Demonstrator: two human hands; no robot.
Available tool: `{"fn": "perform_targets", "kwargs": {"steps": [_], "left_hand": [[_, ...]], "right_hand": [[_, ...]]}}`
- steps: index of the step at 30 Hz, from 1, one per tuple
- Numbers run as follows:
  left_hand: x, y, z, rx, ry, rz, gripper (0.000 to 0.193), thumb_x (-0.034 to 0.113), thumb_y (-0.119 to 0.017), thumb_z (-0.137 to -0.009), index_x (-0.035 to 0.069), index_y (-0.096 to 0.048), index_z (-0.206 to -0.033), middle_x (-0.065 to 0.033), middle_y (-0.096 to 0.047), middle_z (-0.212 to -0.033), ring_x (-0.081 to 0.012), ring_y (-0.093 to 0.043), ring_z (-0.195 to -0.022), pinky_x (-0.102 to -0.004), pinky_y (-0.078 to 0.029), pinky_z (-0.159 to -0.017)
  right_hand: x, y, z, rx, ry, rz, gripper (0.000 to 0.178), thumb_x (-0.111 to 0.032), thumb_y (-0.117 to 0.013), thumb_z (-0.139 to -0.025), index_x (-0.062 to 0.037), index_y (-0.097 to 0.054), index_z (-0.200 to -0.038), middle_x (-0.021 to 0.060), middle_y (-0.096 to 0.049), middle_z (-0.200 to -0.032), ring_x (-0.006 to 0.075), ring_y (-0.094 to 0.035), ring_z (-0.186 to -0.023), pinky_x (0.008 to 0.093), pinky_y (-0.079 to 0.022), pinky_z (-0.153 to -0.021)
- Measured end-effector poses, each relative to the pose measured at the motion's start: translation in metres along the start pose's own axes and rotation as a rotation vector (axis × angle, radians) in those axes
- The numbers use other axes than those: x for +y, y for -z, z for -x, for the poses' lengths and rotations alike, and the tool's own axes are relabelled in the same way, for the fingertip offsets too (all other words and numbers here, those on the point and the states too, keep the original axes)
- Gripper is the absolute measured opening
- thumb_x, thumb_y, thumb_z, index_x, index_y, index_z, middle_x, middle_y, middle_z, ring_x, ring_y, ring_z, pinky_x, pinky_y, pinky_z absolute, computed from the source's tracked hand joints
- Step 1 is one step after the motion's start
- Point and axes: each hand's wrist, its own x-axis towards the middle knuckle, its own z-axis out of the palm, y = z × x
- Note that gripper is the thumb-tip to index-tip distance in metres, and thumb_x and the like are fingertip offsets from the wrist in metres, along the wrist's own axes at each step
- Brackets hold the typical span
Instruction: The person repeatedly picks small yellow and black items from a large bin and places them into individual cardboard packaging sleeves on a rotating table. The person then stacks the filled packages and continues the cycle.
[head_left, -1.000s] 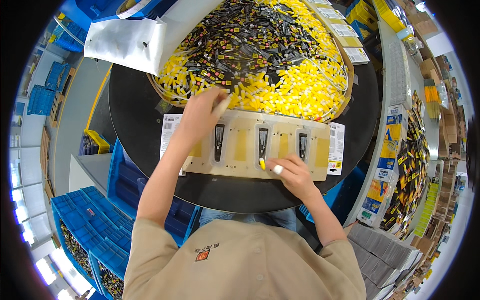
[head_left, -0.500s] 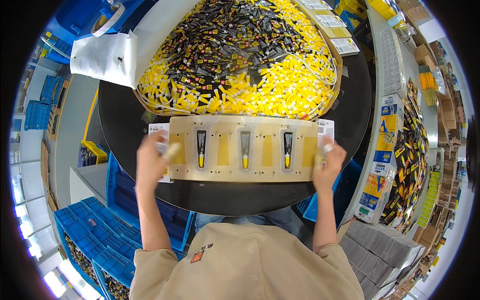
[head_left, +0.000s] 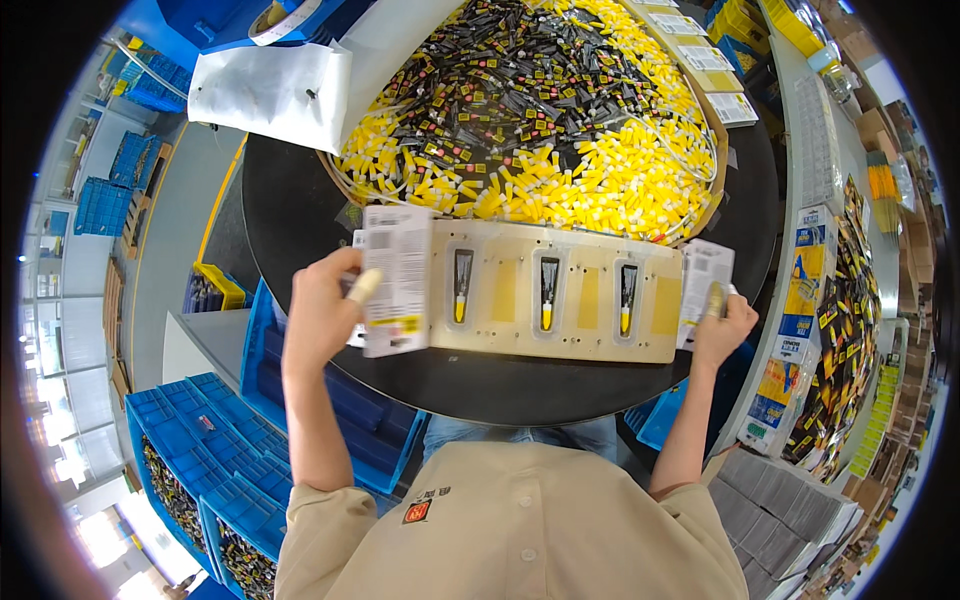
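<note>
My left hand (head_left: 325, 305) pinches a white printed card (head_left: 397, 280) at its lower left, thumb on its face. The card stands over the left end of a beige wooden board (head_left: 480, 338). Three clear plastic blisters sit in that board, each with a small black tube (head_left: 548, 285) with a yellow tip lying in it. At the board's right end, my right hand (head_left: 728, 330) grips another white printed card (head_left: 706, 275), which is slightly tilted. Pale covers are on both thumbs. Behind the left card, a further white card edge (head_left: 356, 338) shows.
Beyond the board lies a large heap of black tubes (head_left: 500, 90) and yellow caps (head_left: 640, 160) inside a low rim. A silvery sheet (head_left: 265, 95) hangs at the far left. Blue crates (head_left: 200, 430) stand low left. Cards (head_left: 733, 108) lie along the far right rim.
My left hand has raised a card over the board's left end, and my right hand now holds one at the right end. The view has shifted, so the scene sits farther right.
</note>
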Motion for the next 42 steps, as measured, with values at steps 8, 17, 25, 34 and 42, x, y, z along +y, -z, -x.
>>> {"fn": "perform_targets", "kwargs": {"steps": [8,17,25,34,42], "left_hand": [[-0.012,-0.081,0.003,-0.053,-0.366,-0.304,0.055,0.018,-0.068,-0.080,0.005,-0.046,-0.129,-0.0231,-0.041,-0.135,-0.0371,-0.064,-0.083,-0.0392,-0.054,-0.069],[-0.002,-0.095,0.021,-0.286,-0.322,-0.627,0.071,0.016,-0.070,-0.076,0.013,-0.035,-0.139,-0.0192,-0.019,-0.150,-0.0462,-0.058,-0.097,-0.0451,-0.053,-0.075],[0.043,-0.108,0.002,-0.270,-0.169,-0.494,0.062,0.020,-0.063,-0.083,0.010,-0.037,-0.138,-0.0217,-0.024,-0.148,-0.0406,-0.063,-0.085,-0.0445,-0.052,-0.073],[0.049,-0.152,0.019,-0.505,-0.414,-0.492,0.078,0.025,-0.071,-0.076,0.003,-0.031,-0.139,-0.0288,-0.017,-0.147,-0.0397,-0.063,-0.066,-0.0421,-0.053,-0.057],[0.037,-0.114,-0.001,-0.334,-0.355,-0.217,0.059,0.002,-0.059,-0.082,0.008,-0.038,-0.137,-0.0183,-0.039,-0.140,-0.0246,-0.064,-0.071,-0.0354,-0.053,-0.068]], "right_hand": [[-0.121,0.017,0.059,-0.348,-0.055,-0.546,0.028,-0.004,-0.061,-0.081,-0.0018,-0.060,-0.109,0.0232,-0.060,-0.087,0.0400,-0.057,-0.087,0.0411,-0.046,-0.073],[-0.089,-0.008,0.058,-0.382,0.010,-0.370,0.058,-0.001,-0.057,-0.075,-0.0108,-0.050,-0.132,0.0202,-0.050,-0.123,0.0366,-0.047,-0.112,0.0424,-0.037,-0.094],[-0.082,-0.020,0.069,-0.371,0.279,0.132,0.055,-0.007,-0.056,-0.077,-0.0129,-0.050,-0.132,0.0200,-0.033,-0.140,0.0423,-0.023,-0.133,0.0623,-0.010,-0.107],[0.112,-0.054,-0.050,-0.125,-0.814,0.191,0.054,-0.046,-0.033,-0.096,-0.0020,-0.054,-0.120,0.0262,-0.057,-0.117,0.0429,-0.055,-0.108,0.0487,-0.044,-0.089],[0.139,-0.057,0.069,0.056,-0.692,-0.116,0.053,-0.038,-0.033,-0.098,0.0086,-0.058,-0.099,0.0306,-0.061,-0.096,0.0489,-0.054,-0.092,0.0493,-0.043,-0.080]]}}
